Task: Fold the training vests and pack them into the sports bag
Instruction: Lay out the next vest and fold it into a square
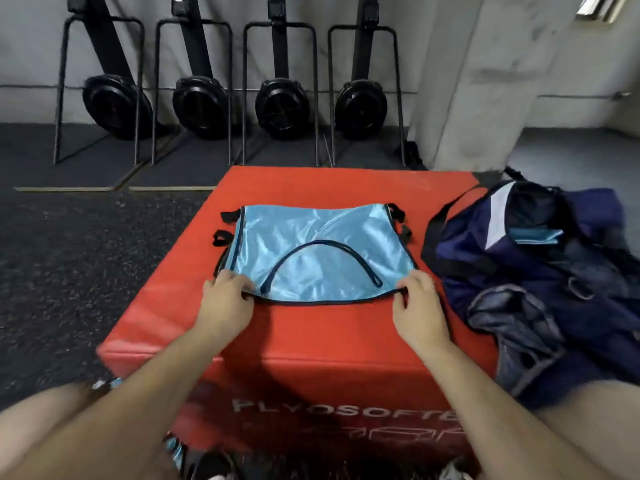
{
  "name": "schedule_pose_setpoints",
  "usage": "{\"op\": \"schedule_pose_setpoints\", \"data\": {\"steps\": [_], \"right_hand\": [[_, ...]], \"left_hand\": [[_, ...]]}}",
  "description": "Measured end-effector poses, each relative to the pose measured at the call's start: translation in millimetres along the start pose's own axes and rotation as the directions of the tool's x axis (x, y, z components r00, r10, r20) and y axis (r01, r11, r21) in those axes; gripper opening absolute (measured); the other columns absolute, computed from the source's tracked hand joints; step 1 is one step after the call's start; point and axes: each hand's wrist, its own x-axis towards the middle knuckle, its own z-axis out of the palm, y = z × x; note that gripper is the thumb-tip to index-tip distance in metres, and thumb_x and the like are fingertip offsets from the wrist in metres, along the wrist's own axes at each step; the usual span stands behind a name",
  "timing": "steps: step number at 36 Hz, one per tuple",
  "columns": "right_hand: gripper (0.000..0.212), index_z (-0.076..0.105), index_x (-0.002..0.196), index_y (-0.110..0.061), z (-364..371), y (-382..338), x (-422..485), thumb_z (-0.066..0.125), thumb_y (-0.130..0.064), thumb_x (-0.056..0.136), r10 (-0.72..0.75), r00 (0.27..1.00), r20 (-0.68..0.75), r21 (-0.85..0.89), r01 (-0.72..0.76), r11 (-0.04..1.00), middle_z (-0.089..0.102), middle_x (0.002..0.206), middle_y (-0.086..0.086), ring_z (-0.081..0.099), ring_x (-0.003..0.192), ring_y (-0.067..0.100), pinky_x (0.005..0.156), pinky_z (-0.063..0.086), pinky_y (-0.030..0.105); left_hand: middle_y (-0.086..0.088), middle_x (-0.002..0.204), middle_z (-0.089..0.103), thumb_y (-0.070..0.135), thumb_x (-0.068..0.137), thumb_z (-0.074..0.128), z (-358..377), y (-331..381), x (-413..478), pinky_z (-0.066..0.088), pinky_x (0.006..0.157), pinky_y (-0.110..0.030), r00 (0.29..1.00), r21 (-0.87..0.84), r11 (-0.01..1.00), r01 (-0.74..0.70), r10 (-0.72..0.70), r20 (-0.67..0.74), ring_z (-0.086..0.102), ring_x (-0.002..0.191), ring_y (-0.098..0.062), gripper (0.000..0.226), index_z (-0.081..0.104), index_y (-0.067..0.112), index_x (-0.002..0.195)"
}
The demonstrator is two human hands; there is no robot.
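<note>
A shiny light-blue training vest point(318, 251) with dark trim and black side straps lies flat on the red plyo box point(311, 341), its curved neck opening toward me. My left hand point(225, 303) pinches the vest's near left corner. My right hand point(417, 306) pinches the near right corner. The navy sports bag point(540, 271) sits open on the box's right side, and a folded light-blue vest point(535, 236) shows inside its opening.
Several black rowing machines point(280, 105) stand upright against the back wall. A grey concrete pillar point(485, 81) rises behind the bag. Dark rubber floor point(69, 271) spreads to the left. More light-blue fabric point(175, 452) lies by my knees at the bottom.
</note>
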Motion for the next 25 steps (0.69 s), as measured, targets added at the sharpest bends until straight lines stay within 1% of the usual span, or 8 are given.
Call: {"op": "schedule_pose_setpoints", "data": {"steps": [2, 4, 7, 10, 12, 14, 19, 25], "right_hand": [[0.022, 0.066, 0.104, -0.014, 1, -1, -5, 0.063, -0.004, 0.084, -0.041, 0.999, -0.028, -0.098, 0.038, 0.995, 0.041, 0.148, 0.011, 0.031, 0.138, 0.037, 0.112, 0.033, 0.044], [0.027, 0.066, 0.111, -0.014, 2, -3, -6, 0.061, -0.006, 0.086, -0.093, 0.996, -0.011, -0.156, 0.090, 0.984, 0.038, 0.153, 0.008, 0.021, 0.144, 0.037, 0.114, 0.032, 0.047], [0.036, 0.064, 0.122, -0.007, 3, 3, -5, 0.060, -0.007, 0.087, -0.117, 0.993, -0.002, -0.165, 0.115, 0.980, 0.052, 0.143, 0.009, 0.028, 0.144, 0.032, 0.114, 0.034, 0.048], [0.038, 0.063, 0.125, -0.011, 5, 1, -4, 0.058, -0.008, 0.088, -0.120, 0.993, 0.018, -0.167, 0.121, 0.978, 0.060, 0.134, 0.003, 0.039, 0.139, 0.026, 0.108, 0.036, 0.047], [0.036, 0.063, 0.126, -0.014, 5, -3, -5, 0.056, -0.009, 0.091, -0.120, 0.992, 0.034, -0.160, 0.124, 0.979, 0.062, 0.129, 0.001, 0.045, 0.134, 0.024, 0.109, 0.033, 0.044], [0.033, 0.064, 0.123, -0.017, 5, -3, -5, 0.054, -0.011, 0.093, -0.127, 0.991, 0.032, -0.172, 0.130, 0.976, 0.064, 0.124, -0.001, 0.050, 0.127, 0.022, 0.108, 0.032, 0.039], [0.029, 0.068, 0.115, -0.020, 2, -5, -7, 0.056, -0.017, 0.089, -0.111, 0.993, 0.024, -0.132, 0.114, 0.985, 0.066, 0.119, -0.006, 0.052, 0.121, 0.018, 0.107, 0.032, 0.036], [0.020, 0.070, 0.107, -0.021, 2, -2, -6, 0.056, -0.019, 0.092, -0.149, 0.989, -0.017, -0.122, 0.146, 0.982, 0.066, 0.111, -0.007, 0.055, 0.111, 0.018, 0.102, 0.035, 0.035]], "left_hand": [[0.000, 0.106, 0.061, 0.010, 0.073, 0.068, 2, 4, -10, 0.035, 0.094, -0.046, 0.993, 0.144, 0.990, -0.014, 0.031, -0.111, 0.049, 0.108, -0.038, 0.020, 0.071, 0.023, 0.088], [-0.001, 0.110, 0.062, 0.020, 0.070, 0.068, 5, 0, -16, 0.032, 0.099, -0.053, 0.966, 0.262, 0.962, -0.078, 0.139, -0.219, 0.047, 0.111, -0.038, 0.018, 0.071, 0.022, 0.088], [-0.004, 0.111, 0.063, 0.018, 0.071, 0.072, 8, -12, -12, 0.022, 0.109, -0.052, 0.940, 0.317, 0.928, -0.195, 0.269, -0.209, 0.050, 0.120, -0.036, 0.027, 0.070, 0.017, 0.098], [-0.005, 0.107, 0.063, 0.011, 0.077, 0.060, 6, -10, -9, 0.043, 0.093, -0.048, 0.934, 0.241, 0.920, -0.309, 0.341, -0.106, 0.058, 0.110, -0.035, 0.030, 0.067, 0.012, 0.106], [-0.009, 0.105, 0.063, 0.004, 0.080, 0.063, 4, -6, -10, 0.048, 0.081, -0.046, 0.947, 0.201, 0.934, -0.295, 0.313, -0.066, 0.059, 0.103, -0.036, 0.030, 0.067, 0.008, 0.109], [-0.009, 0.104, 0.063, 0.005, 0.080, 0.063, 1, -4, -11, 0.047, 0.078, -0.044, 0.956, 0.215, 0.938, -0.270, 0.288, -0.054, 0.059, 0.100, -0.036, 0.030, 0.068, 0.009, 0.110], [0.000, 0.104, 0.063, 0.036, 0.075, 0.046, -9, 3, -10, 0.042, 0.084, -0.039, 0.980, 0.177, 0.965, -0.194, 0.200, -0.017, 0.058, 0.104, -0.028, 0.044, 0.069, 0.018, 0.107], [0.003, 0.094, 0.061, 0.027, 0.089, 0.063, -7, -7, 0, 0.039, 0.078, -0.038, 0.978, 0.199, 0.962, -0.187, 0.202, -0.058, 0.060, 0.099, -0.028, 0.012, 0.072, 0.022, 0.096]]}}
